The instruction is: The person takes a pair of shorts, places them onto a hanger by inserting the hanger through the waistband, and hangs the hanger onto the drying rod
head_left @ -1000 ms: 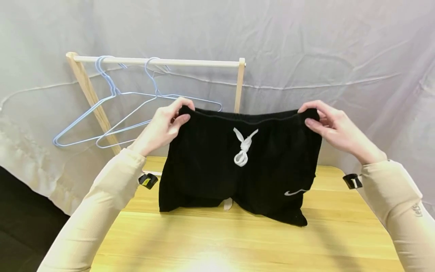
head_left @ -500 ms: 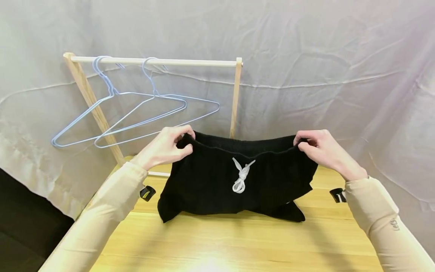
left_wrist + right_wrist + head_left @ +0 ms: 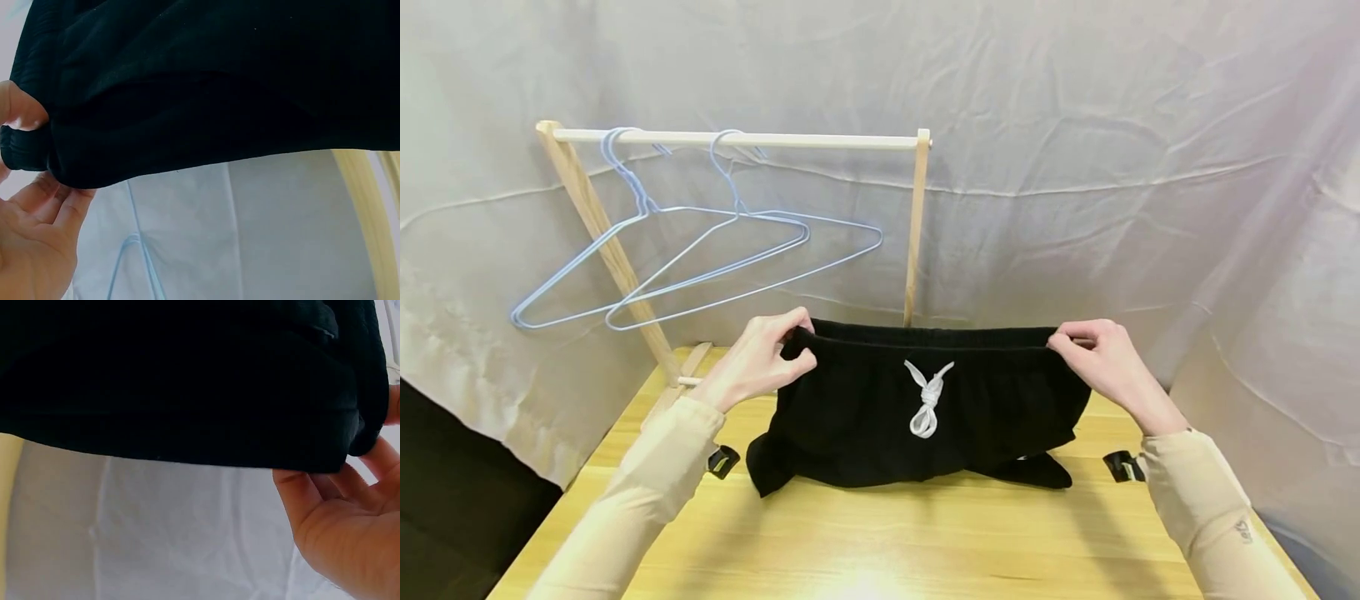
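A pair of black shorts with a knotted white drawstring is stretched between both hands, low over the wooden table. The left hand pinches one end of the waistband, thumb on the near side. At the opposite end, the right hand pinches the waistband too. The waist opening shows as a narrow dark gap, and the leg parts lie bunched below. In the left wrist view, the thumb presses the black cloth with fingers behind it. The right wrist view shows fingers along the cloth's edge.
Behind the shorts stands a wooden rack with a white rail. Light blue wire hangers hang toward its left side. A pale cloth backdrop rises behind the yellow wooden table.
Both hands have lowered the shorts toward the table, and the legs have folded up underneath. The right hand has also come slightly left. The white swoosh on the leg is now mostly hidden.
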Available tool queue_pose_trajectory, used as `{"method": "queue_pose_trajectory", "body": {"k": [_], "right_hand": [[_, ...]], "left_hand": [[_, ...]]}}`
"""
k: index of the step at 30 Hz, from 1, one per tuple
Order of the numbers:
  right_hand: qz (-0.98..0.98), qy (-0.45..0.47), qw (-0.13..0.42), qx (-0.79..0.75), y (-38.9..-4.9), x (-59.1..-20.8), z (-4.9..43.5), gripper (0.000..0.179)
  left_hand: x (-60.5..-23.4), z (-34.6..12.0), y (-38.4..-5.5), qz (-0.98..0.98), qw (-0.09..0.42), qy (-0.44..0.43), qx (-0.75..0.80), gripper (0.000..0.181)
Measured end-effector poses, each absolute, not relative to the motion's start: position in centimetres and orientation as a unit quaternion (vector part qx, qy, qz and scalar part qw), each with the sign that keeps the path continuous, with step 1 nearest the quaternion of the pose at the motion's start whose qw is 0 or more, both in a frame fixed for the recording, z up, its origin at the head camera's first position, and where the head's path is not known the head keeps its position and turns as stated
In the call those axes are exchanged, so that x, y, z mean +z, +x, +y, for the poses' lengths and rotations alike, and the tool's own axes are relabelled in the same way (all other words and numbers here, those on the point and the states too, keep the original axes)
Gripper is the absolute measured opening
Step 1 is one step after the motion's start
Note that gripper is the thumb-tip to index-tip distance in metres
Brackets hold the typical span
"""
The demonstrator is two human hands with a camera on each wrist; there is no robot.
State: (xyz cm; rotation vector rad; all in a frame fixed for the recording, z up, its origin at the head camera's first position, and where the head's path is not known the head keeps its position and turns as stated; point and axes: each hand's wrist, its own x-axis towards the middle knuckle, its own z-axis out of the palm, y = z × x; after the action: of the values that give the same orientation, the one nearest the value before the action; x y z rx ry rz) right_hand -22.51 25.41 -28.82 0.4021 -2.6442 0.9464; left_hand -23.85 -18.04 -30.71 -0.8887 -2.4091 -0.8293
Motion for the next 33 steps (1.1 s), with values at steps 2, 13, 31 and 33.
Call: {"method": "queue_pose_trajectory", "body": {"k": [2,13,31,33], "right_hand": [[-0.919,0.136,0.153,0.338,-22.4,-29.5,25.6,0.028],[-0.906,0.124,0.183,0.360,-21.0,-33.8,25.5,0.020],[-0.872,0.175,0.164,0.426,-20.3,-36.5,24.4,0.013],[-0.871,0.186,0.161,0.426,-20.3,-36.5,24.3,0.013]], "left_hand": [[-31.2,-18.1,-23.8,-0.870,0.214,-0.322,-0.305,0.012],[-33.8,-17.8,-23.2,-0.880,0.184,-0.311,-0.310,0.014],[-35.7,-17.6,-23.2,-0.899,0.138,-0.293,-0.295,0.015],[-35.8,-17.7,-23.3,-0.902,0.121,-0.290,-0.297,0.015]]}}
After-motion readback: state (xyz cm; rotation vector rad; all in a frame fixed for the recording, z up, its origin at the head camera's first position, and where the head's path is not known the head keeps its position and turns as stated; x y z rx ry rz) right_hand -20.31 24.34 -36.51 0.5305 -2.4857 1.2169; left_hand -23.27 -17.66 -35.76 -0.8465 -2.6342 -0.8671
